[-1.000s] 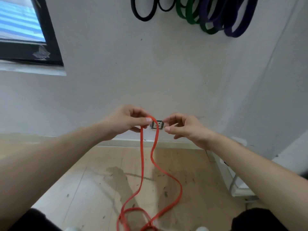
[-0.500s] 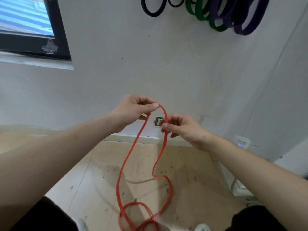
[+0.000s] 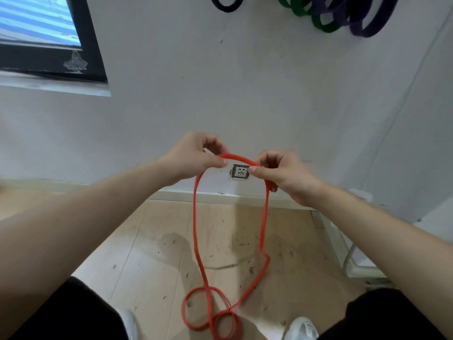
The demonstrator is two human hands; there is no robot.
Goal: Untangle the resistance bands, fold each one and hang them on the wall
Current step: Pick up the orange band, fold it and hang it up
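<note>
The red band (image 3: 195, 217) is pinched at its top arc by the grip of the left hand (image 3: 193, 155) and of the right hand (image 3: 282, 173), with thumb and fingers closed on it. Its two strands are hung toward 6 o'clock, where tangled loops are laid on the floor (image 3: 147, 241). Other bands (image 3: 367, 30) are hung on the wall (image 3: 245, 94) at 1 o'clock.

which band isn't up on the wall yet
The red band, pinched at its top by the left hand and right hand, trailing to the floor. The black band, green bands and purple bands hang on the wall.
</note>
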